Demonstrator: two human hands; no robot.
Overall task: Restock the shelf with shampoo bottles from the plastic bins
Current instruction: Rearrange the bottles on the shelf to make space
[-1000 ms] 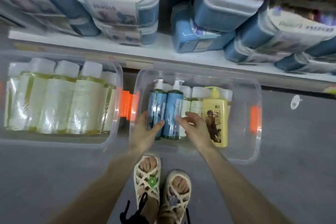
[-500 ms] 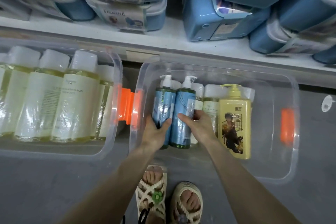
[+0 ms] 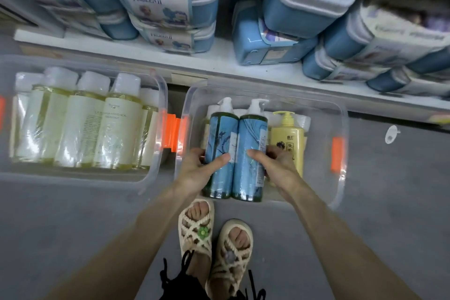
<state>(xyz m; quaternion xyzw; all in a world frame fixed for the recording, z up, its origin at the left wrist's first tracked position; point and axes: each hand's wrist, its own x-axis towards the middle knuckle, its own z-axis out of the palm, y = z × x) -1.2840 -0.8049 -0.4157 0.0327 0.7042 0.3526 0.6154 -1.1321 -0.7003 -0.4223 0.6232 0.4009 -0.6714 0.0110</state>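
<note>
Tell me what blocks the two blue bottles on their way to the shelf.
Nothing lies between the left hand, the right hand and the two blue bottles; both grip them. The shelf straight ahead is packed with blue boxes, leaving only its front strip bare.

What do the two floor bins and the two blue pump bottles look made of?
Left bin and right bin: clear glossy plastic, apparently; the floor shows through their walls. Left blue bottle and right blue bottle: probably dark green plastic under shiny blue labels, judging by glare streaks.
</note>
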